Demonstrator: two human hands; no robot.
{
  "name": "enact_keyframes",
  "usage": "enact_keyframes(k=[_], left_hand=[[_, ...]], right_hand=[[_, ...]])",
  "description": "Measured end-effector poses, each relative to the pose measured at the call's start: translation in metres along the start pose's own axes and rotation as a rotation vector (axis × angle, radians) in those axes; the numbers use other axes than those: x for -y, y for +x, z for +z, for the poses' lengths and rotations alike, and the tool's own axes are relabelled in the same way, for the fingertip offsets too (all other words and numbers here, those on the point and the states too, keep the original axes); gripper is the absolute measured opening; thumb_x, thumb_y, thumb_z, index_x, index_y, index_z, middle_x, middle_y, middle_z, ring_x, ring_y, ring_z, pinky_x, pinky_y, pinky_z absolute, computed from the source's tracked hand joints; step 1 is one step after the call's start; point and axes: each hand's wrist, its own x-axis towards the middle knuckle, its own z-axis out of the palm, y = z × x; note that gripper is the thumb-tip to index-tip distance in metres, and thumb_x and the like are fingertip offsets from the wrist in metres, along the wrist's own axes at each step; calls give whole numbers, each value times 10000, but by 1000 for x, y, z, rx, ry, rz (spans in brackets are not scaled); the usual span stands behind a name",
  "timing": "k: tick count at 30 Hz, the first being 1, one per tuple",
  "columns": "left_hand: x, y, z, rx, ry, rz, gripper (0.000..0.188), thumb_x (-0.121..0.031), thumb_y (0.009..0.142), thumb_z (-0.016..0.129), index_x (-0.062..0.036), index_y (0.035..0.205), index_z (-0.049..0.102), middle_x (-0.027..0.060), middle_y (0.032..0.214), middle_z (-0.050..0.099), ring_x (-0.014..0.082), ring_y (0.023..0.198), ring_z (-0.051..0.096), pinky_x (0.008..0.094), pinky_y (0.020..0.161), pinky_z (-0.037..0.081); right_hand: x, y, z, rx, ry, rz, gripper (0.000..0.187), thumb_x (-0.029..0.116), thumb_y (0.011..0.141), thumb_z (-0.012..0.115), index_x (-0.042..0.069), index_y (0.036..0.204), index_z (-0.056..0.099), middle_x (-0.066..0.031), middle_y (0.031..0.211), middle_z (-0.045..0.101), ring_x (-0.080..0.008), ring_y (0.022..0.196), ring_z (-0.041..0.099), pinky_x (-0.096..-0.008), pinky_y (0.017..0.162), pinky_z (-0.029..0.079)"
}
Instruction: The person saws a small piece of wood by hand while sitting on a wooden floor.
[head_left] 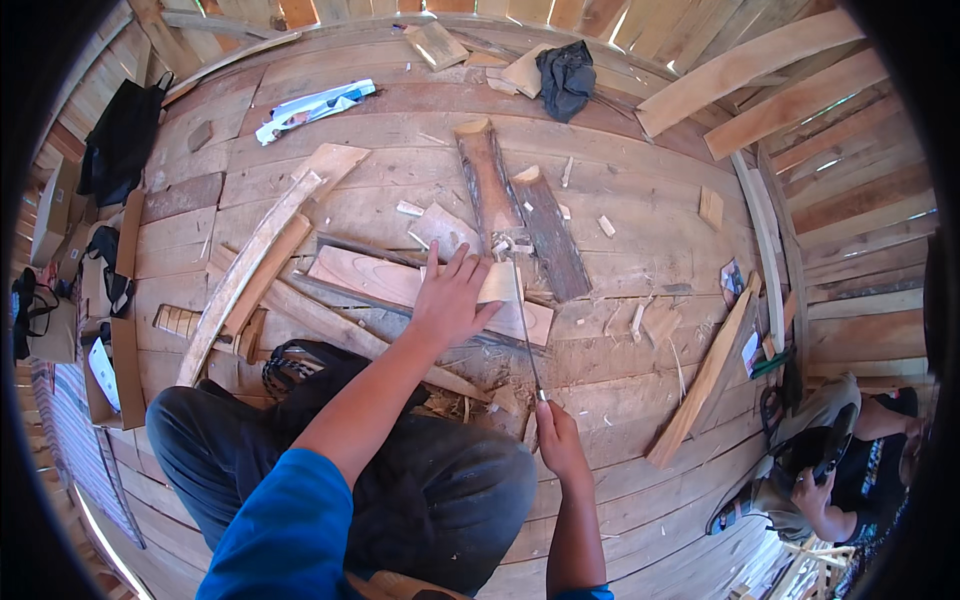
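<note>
The flat wooden board (365,278) is in the middle of the frame, down near the floor (400,155). The left grip (450,298) lies flat on it with the fingers spread out. A small pale piece of wood (497,284) is just beside the left thumb. The right grip (563,440), low and right of the middle, is closed around the handle of a long thin tool (526,340). The tool's blade points up the frame and crosses over the board near its right end.

The board looks stiff and not very heavy, so I think one person could lift it easily. It looks dry, so it should not be slippery, but its edges may be rough and have splinters. The left part of the board is a good place to hold, far from the blade. The small pale piece looks light, and it could split or slide.

At the left of the frame is an open cardboard box (126,240). A black thing with straps (118,285) and a white sheet (104,375) seem to be in it. A dark crumpled bag (565,82) sits at the top of the frame. I cannot tell what is inside it.
</note>
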Motion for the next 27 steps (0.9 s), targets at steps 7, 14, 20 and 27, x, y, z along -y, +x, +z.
enact_keyframes(k=[7, 14, 20, 27], left_hand=[[4, -3, 4, -46, 2, 8, 647, -500, 916, 480, -37, 1366, 435, 136, 1341, 495, 304, 1371, 350, 600, 1150, 80], [3, -4, -2, 19, -17, -31, 661, -502, 917, 481, -32, 1378, 424, 147, 1354, 488, 300, 1363, 360, 587, 1154, 83], [5, -13, 1, -20, -21, 10, 659, -498, 917, 486, -29, 1375, 426, 148, 1348, 496, 299, 1358, 367, 584, 1157, 81], [4, -5, 1, -7, -36, -5, 654, -483, 908, 509, -24, 1368, 431, 151, 1341, 499, 304, 1348, 380, 590, 1154, 91]], right_hand=[[36, 70, 15, -7, 59, -37, 484, 365, 1016, 409, -81, 966, 589, -278, 851, 632, -392, 813, 625, -431, 755, 468], [19, 10, 18, -59, 67, 46, 473, 380, 1027, 406, -28, 820, 529, -48, 662, 483, -150, 620, 443, -339, 585, 392], [25, 9, 19, -38, -3, 27, 468, 361, 1015, 415, -68, 946, 589, -252, 779, 611, -372, 733, 598, -426, 689, 454], [30, 52, 26, -78, 4, -29, 476, 363, 1016, 407, -70, 983, 603, -242, 776, 609, -331, 735, 601, -414, 700, 459]])
